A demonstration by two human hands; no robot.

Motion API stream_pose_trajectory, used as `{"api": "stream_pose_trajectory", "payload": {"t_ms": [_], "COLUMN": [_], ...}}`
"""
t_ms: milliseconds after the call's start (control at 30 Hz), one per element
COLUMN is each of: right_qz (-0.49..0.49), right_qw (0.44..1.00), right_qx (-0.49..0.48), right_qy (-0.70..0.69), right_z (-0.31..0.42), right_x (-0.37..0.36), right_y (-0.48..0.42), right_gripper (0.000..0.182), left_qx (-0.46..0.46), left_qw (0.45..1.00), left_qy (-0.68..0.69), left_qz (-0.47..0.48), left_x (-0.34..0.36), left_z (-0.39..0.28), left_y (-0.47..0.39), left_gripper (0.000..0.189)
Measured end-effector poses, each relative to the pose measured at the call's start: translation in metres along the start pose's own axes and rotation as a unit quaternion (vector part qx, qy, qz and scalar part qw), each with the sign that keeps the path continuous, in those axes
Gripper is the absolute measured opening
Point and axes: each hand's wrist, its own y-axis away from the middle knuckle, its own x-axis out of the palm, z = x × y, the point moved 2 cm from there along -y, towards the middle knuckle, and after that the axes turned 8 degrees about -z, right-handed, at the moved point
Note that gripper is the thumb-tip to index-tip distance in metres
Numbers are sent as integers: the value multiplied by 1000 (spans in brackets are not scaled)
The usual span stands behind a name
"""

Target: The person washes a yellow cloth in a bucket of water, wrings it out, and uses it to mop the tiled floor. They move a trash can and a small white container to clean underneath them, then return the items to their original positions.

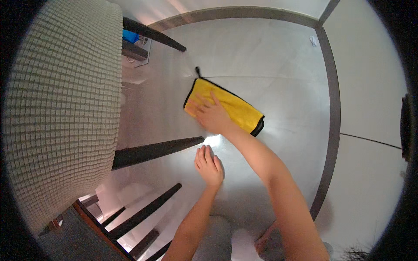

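Observation:
A yellow cloth (241,107) with black edging lies folded on the pale, glossy floor (284,71), its black hanging loop (197,71) pointing away from me. My right hand (210,112) presses flat on the left part of the cloth, fingers spread and slightly blurred. Nearer to me, my left hand (209,166) rests palm down on the bare floor with nothing in it. Its fingertips are close to the tip of a dark chair leg (163,148).
A chair with a light textured cover (65,91) fills the left side. Another dark leg (156,34) stands farther off. Grey skirting (333,107) borders the floor below the white wall panel (369,88). A small white scrap (313,41) lies in the far right corner.

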Motion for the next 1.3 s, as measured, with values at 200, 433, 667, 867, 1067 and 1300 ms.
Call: {"api": "stream_pose_trajectory", "payload": {"t_ms": [200, 433, 667, 867, 1067, 1300], "right_qz": [-113, 55, -11, 32, -73, 5], "right_qw": [975, 997, 999, 993, 995, 994], "right_qx": [173, 47, 28, -69, 36, -85], "right_qy": [81, 35, 38, 95, 65, -66], "right_z": [-64, 10, 9, 54, 8, 44], "right_x": [-43, -54, -26, -38, -24, -45], "right_y": [38, 131, 51, 115, 39, 102], "right_gripper": [50, 51, 53, 52, 54, 48], "left_qx": [-3, -8, -2, -12, 19, -10], "left_qw": [1000, 1000, 999, 999, 999, 1000], "left_qy": [-4, -14, -30, -39, -10, 6], "left_qz": [20, 12, 33, 31, 34, 17], "left_x": [-6, 3, 1, -7, -4, 5], "left_z": [-4, -5, -11, 1, -15, 5], "left_y": [-4, 0, -2, -2, -6, 2], "left_gripper": [48, 49, 48, 48, 47, 50]}}
